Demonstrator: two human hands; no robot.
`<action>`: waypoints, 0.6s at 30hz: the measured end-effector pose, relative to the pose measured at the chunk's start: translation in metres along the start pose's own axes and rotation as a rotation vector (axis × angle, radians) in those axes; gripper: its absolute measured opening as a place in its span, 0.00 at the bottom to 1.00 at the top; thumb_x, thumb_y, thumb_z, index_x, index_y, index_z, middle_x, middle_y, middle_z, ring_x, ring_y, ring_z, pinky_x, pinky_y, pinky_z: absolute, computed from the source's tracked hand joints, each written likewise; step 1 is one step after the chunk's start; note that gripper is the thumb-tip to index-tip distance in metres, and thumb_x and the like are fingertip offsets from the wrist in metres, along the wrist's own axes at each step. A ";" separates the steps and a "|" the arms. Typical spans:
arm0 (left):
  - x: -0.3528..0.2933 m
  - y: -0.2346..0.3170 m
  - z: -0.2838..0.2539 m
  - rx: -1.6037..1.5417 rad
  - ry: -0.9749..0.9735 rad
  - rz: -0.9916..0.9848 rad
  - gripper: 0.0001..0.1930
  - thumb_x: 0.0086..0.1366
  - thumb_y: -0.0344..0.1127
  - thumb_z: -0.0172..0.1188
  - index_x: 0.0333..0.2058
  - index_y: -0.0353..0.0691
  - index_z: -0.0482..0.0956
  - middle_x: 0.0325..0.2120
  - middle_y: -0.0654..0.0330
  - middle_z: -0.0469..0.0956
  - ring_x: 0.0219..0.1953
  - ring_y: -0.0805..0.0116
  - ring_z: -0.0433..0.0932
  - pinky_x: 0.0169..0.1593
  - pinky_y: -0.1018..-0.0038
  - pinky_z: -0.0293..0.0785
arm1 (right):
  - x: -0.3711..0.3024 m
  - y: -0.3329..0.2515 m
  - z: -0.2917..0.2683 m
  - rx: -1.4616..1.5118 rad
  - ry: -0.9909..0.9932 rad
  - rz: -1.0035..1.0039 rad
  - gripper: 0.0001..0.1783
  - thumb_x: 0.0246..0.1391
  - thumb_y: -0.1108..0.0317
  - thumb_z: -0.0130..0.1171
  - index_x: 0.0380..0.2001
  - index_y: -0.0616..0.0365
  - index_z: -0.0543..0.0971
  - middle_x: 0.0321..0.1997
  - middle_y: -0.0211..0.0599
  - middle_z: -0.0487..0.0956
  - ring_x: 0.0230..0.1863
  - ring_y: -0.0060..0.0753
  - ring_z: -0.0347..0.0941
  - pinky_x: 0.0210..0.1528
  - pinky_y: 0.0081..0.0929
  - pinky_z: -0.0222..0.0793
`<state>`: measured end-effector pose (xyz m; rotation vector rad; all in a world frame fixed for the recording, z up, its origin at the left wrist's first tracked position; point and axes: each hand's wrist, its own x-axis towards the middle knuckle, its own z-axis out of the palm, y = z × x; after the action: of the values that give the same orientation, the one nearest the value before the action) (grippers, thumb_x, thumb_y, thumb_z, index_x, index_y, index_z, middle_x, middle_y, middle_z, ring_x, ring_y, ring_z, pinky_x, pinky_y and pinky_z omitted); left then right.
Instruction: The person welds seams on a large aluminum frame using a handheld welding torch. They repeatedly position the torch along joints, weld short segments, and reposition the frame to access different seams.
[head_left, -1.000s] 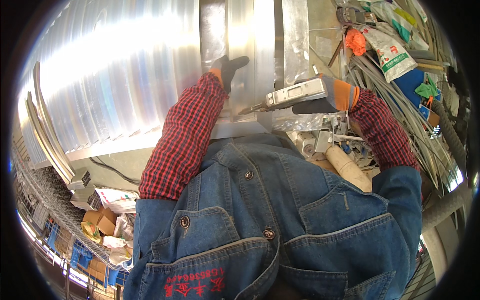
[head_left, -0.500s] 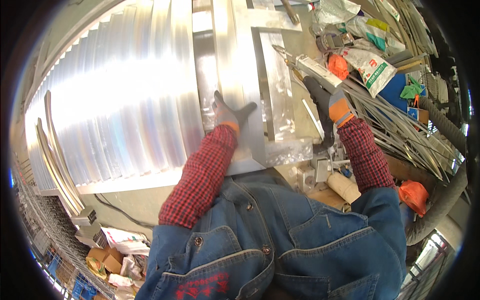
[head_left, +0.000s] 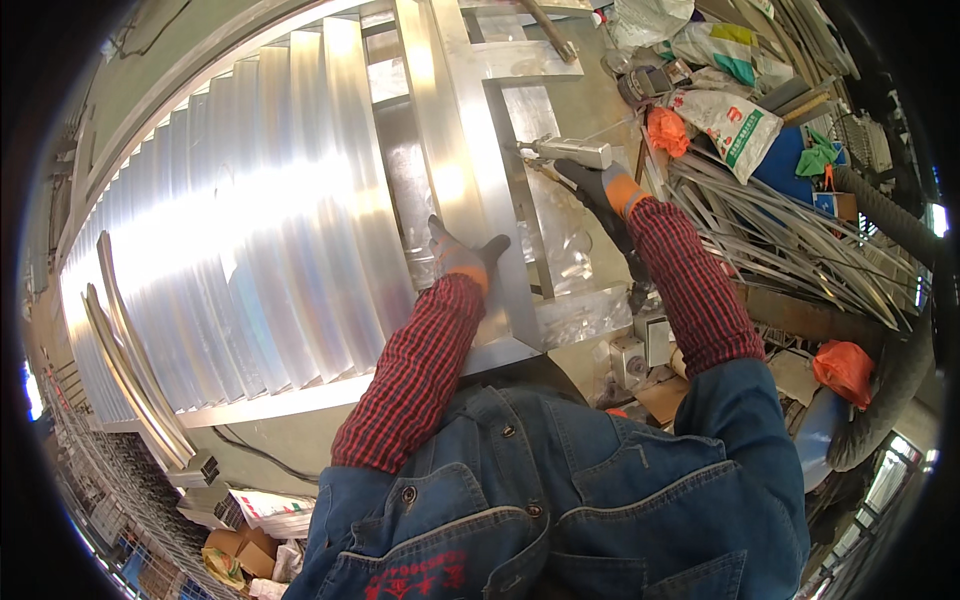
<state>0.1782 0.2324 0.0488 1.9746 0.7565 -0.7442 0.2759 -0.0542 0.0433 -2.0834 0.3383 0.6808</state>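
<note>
Steadying the metal bar (head_left: 437,130) seems the step in hand: it runs under the left hand (head_left: 463,262), which lies spread, thumb out. The right hand (head_left: 600,185), apart from it, is closed round a silver tool (head_left: 572,151) pointing toward the bar. Working there calls for bringing 1 tool tip over. Shiny metal lengths (head_left: 300,240) lie left of both hands, thin strips (head_left: 770,225) to their right.

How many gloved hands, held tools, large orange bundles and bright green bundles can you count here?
Gloved hands: 2 (left hand, right hand)
Held tools: 1 (silver tool)
Large orange bundles: 2 (upper orange bundle, lower orange bundle)
Bright green bundles: 1 (green bundle)
Total: 6
</note>
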 end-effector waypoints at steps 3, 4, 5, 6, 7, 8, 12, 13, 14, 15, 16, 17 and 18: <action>0.004 -0.002 0.003 0.014 0.029 -0.009 0.75 0.46 0.51 0.88 0.82 0.40 0.41 0.75 0.39 0.63 0.74 0.43 0.69 0.76 0.56 0.70 | 0.016 0.008 0.003 0.049 -0.085 0.018 0.33 0.63 0.37 0.68 0.54 0.56 0.88 0.33 0.29 0.84 0.30 0.25 0.75 0.33 0.31 0.72; 0.005 -0.004 0.006 0.012 0.047 0.007 0.75 0.46 0.50 0.88 0.82 0.40 0.42 0.75 0.39 0.64 0.73 0.43 0.70 0.75 0.56 0.71 | 0.021 0.010 0.004 0.045 -0.090 0.029 0.33 0.64 0.37 0.68 0.54 0.56 0.88 0.34 0.28 0.83 0.30 0.25 0.74 0.32 0.30 0.71; 0.007 -0.005 0.008 0.022 0.060 0.009 0.74 0.46 0.49 0.88 0.82 0.40 0.43 0.74 0.39 0.65 0.73 0.44 0.71 0.74 0.56 0.72 | 0.025 0.011 0.004 0.024 -0.115 -0.036 0.33 0.65 0.37 0.67 0.54 0.56 0.88 0.36 0.29 0.84 0.32 0.25 0.75 0.35 0.29 0.72; 0.009 -0.006 0.010 -0.008 0.071 0.030 0.73 0.46 0.48 0.89 0.81 0.39 0.43 0.73 0.39 0.67 0.71 0.44 0.73 0.73 0.56 0.73 | 0.027 0.014 0.005 -0.019 -0.130 -0.073 0.33 0.65 0.36 0.66 0.54 0.57 0.88 0.38 0.29 0.86 0.34 0.25 0.77 0.37 0.28 0.73; 0.011 -0.008 0.011 -0.022 0.075 0.034 0.73 0.47 0.47 0.89 0.81 0.38 0.44 0.71 0.39 0.68 0.69 0.45 0.75 0.72 0.57 0.75 | 0.029 0.016 0.006 -0.106 -0.149 -0.162 0.33 0.67 0.36 0.65 0.54 0.58 0.88 0.41 0.30 0.86 0.37 0.26 0.78 0.40 0.27 0.74; 0.012 -0.009 0.013 -0.025 0.073 0.023 0.72 0.47 0.46 0.89 0.80 0.37 0.45 0.70 0.39 0.70 0.68 0.45 0.77 0.71 0.57 0.76 | 0.032 0.019 0.007 -0.234 -0.137 -0.329 0.34 0.68 0.37 0.64 0.55 0.58 0.87 0.44 0.31 0.87 0.41 0.27 0.79 0.44 0.27 0.76; 0.016 -0.010 0.013 -0.034 0.053 0.014 0.69 0.48 0.43 0.88 0.79 0.35 0.47 0.65 0.40 0.76 0.62 0.46 0.82 0.66 0.58 0.81 | 0.054 0.025 0.019 -0.249 -0.233 -0.197 0.31 0.70 0.39 0.63 0.56 0.57 0.86 0.47 0.32 0.88 0.44 0.29 0.80 0.47 0.29 0.76; 0.018 -0.010 0.011 -0.027 0.026 0.001 0.68 0.48 0.42 0.88 0.79 0.34 0.48 0.64 0.40 0.76 0.61 0.46 0.82 0.65 0.59 0.81 | 0.061 0.026 0.021 -0.242 -0.255 -0.145 0.31 0.70 0.40 0.63 0.56 0.57 0.86 0.47 0.32 0.87 0.44 0.29 0.80 0.48 0.29 0.76; 0.018 -0.009 0.011 -0.023 0.001 -0.011 0.67 0.48 0.41 0.88 0.78 0.34 0.48 0.63 0.40 0.77 0.61 0.47 0.83 0.65 0.59 0.82 | 0.067 0.026 0.021 -0.236 -0.276 -0.096 0.30 0.70 0.41 0.63 0.57 0.56 0.86 0.47 0.32 0.87 0.44 0.29 0.79 0.48 0.30 0.76; 0.018 -0.008 0.011 -0.012 0.018 -0.014 0.67 0.49 0.41 0.88 0.78 0.34 0.48 0.63 0.40 0.78 0.60 0.46 0.83 0.65 0.59 0.82 | 0.073 0.026 0.020 -0.237 -0.292 -0.038 0.29 0.71 0.42 0.62 0.57 0.56 0.86 0.47 0.32 0.87 0.44 0.30 0.79 0.48 0.31 0.76; 0.018 -0.007 0.012 -0.003 0.035 -0.019 0.67 0.49 0.41 0.88 0.78 0.33 0.48 0.62 0.40 0.78 0.60 0.46 0.83 0.65 0.59 0.82 | 0.077 0.026 0.017 -0.328 -0.328 0.014 0.28 0.69 0.43 0.64 0.56 0.55 0.86 0.45 0.33 0.87 0.43 0.29 0.78 0.48 0.31 0.75; 0.017 -0.006 0.012 0.011 0.050 -0.034 0.66 0.49 0.40 0.88 0.78 0.33 0.49 0.62 0.40 0.79 0.60 0.46 0.83 0.65 0.58 0.82 | 0.078 0.025 0.015 -0.249 -0.361 -0.013 0.29 0.68 0.42 0.65 0.57 0.55 0.86 0.45 0.33 0.87 0.44 0.30 0.78 0.49 0.32 0.75; 0.017 -0.005 0.012 0.019 0.059 -0.037 0.66 0.49 0.41 0.88 0.78 0.33 0.49 0.63 0.40 0.78 0.60 0.46 0.83 0.65 0.58 0.82 | 0.077 0.024 0.013 -0.170 -0.379 -0.045 0.30 0.68 0.41 0.65 0.57 0.56 0.86 0.45 0.34 0.87 0.44 0.31 0.78 0.50 0.33 0.75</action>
<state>0.1829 0.2278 0.0278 2.0113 0.8260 -0.7204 0.3229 -0.0562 -0.0238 -2.0565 0.0200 1.0858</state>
